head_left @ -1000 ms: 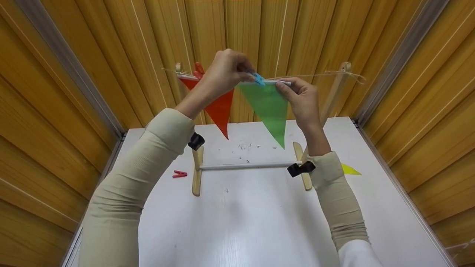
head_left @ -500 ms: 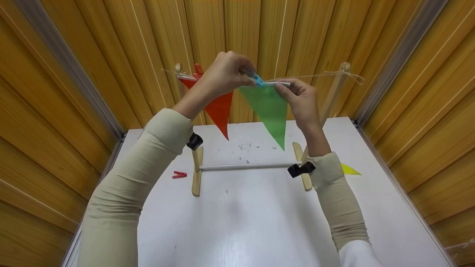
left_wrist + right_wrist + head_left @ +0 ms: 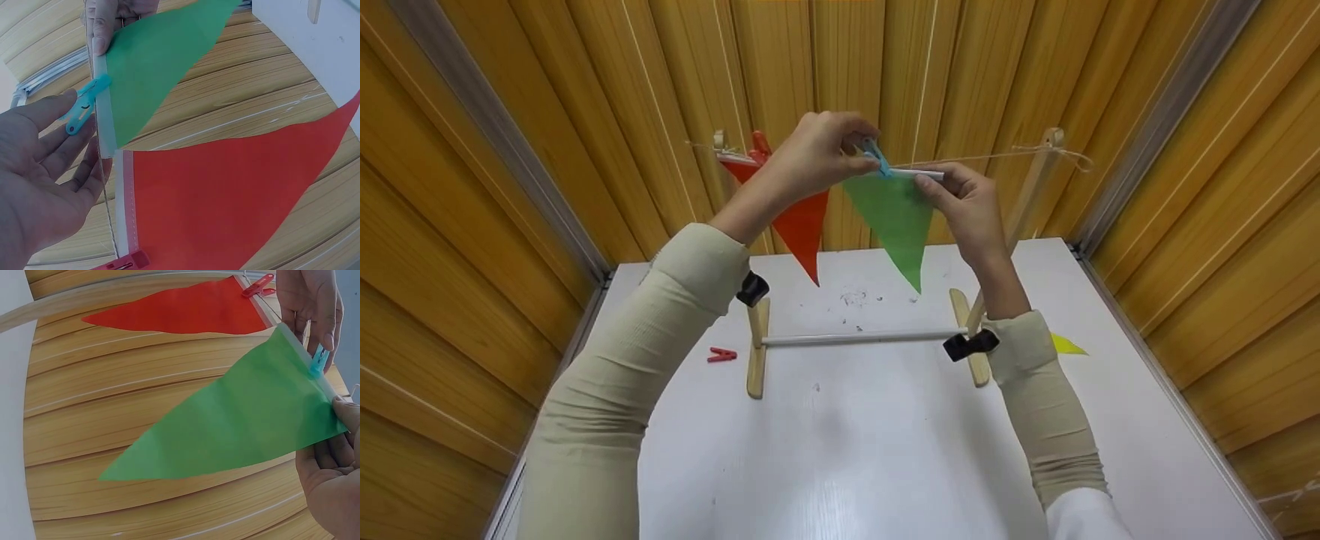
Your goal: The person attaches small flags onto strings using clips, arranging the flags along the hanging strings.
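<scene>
The left hand point(image 3: 825, 146) pinches a blue clothespin point(image 3: 879, 157) at the white hem point(image 3: 107, 129) of a smooth green triangular flag point(image 3: 894, 214) held at the string point(image 3: 982, 157); the right hand point(image 3: 969, 206) pinches the hem's end. Below, a gap widens toward the red flag's point(image 3: 804, 229) tip. On the table point(image 3: 885, 435), a sleeve point(image 3: 1024, 352) partly hides a yellow piece point(image 3: 1067, 345).

Your left hand point(image 3: 826, 150) now sits slightly lower, the blue clip point(image 3: 88, 101) steeper. The green flag point(image 3: 895, 217) tips nearer the red flag point(image 3: 802, 225).
</scene>
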A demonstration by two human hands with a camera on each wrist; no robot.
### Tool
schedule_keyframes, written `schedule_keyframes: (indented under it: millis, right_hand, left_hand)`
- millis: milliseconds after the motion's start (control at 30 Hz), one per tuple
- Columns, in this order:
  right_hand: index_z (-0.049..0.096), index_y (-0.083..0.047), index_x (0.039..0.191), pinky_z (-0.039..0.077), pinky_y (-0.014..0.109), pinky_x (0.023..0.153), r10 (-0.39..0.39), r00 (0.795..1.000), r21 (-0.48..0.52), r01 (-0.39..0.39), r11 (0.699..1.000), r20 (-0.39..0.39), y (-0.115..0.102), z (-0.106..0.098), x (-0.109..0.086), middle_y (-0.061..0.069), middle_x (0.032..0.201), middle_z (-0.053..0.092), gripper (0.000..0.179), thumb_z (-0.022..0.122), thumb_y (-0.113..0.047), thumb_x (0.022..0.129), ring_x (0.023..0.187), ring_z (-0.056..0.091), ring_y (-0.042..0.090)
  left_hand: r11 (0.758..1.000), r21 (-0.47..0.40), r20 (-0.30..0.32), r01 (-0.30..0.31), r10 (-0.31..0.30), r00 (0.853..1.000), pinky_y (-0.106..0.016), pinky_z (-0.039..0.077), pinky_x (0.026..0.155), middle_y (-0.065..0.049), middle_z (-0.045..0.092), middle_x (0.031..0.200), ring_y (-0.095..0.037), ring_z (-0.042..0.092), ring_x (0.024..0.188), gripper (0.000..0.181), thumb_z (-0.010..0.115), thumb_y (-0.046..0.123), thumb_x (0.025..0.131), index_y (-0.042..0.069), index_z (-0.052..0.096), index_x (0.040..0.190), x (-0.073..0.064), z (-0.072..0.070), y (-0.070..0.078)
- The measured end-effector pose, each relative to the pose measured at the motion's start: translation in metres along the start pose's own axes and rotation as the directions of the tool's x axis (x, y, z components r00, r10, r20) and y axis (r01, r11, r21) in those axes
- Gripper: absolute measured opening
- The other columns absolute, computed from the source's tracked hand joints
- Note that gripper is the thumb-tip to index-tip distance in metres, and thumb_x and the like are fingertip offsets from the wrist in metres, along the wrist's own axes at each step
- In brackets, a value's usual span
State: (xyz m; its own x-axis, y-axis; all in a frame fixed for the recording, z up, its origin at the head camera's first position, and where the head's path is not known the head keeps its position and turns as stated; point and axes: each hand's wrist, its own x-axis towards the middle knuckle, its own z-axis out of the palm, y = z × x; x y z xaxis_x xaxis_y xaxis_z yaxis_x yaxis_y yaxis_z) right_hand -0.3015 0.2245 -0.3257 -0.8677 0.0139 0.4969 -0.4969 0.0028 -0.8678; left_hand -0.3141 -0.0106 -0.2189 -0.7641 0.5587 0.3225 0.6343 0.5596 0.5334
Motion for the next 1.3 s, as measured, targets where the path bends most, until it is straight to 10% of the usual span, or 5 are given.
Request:
schedule_keyframes:
  millis: [1300]
  right_hand:
    - [0.068,0.001,0.123,0.054,0.030,0.098,-0.010,0.998,-0.014,0.010,1.000,-0.057,0.020,-0.027,-0.012,0.020,0.121,0.068,0.035,0.076,-0.016,0.093,0.111,0.067,0.025]
  left_hand:
    - [0.996,-0.087,-0.020,0.000,-0.002,1.000,-0.023,0.051,0.101,-0.003,0.063,0.137,-0.018,0.060,0.124,0.047,0.070,0.025,0.098,0.013,0.057,0.141,-0.014,0.001,-0.007]
